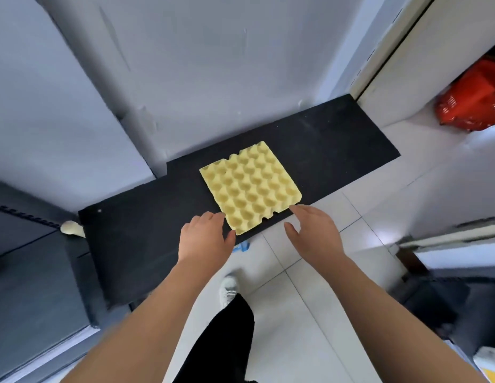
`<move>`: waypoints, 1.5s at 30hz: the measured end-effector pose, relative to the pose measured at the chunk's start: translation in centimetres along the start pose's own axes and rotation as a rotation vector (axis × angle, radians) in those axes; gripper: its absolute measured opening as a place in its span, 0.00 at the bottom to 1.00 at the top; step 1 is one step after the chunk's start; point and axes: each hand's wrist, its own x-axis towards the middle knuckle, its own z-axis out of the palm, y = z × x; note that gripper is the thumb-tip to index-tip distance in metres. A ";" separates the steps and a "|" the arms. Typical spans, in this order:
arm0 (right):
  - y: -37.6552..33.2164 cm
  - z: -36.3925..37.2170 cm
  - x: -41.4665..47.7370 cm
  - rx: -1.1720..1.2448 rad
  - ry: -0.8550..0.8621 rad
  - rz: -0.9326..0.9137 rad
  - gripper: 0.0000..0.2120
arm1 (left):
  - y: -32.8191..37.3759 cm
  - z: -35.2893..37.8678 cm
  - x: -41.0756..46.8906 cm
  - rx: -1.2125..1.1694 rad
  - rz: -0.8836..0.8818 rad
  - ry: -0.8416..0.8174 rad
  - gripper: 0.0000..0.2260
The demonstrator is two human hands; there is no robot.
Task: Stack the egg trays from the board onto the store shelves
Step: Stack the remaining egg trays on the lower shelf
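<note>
On the black board (337,139), close to its near edge, lies one yellow egg tray (250,186) — flat and turned at an angle. The left hand (205,239) and right hand (314,233) flank its nearest corner with fingers loosely spread, gripping nothing — whether they touch it I cannot tell. A red basket (476,98) sits far right.
</note>
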 end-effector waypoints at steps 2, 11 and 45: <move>1.6 1.1 3.3 -0.015 -0.022 0.011 0.16 | 0.5 1.6 3.1 -0.012 -0.047 -0.053 0.18; 8.8 9.5 15.4 -0.010 -0.146 0.039 0.21 | 1.1 10.7 13.7 -0.019 -0.184 -0.219 0.19; 5.5 4.3 19.5 0.324 -0.121 -0.316 0.30 | 3.4 4.0 5.6 -0.643 -0.761 0.366 0.32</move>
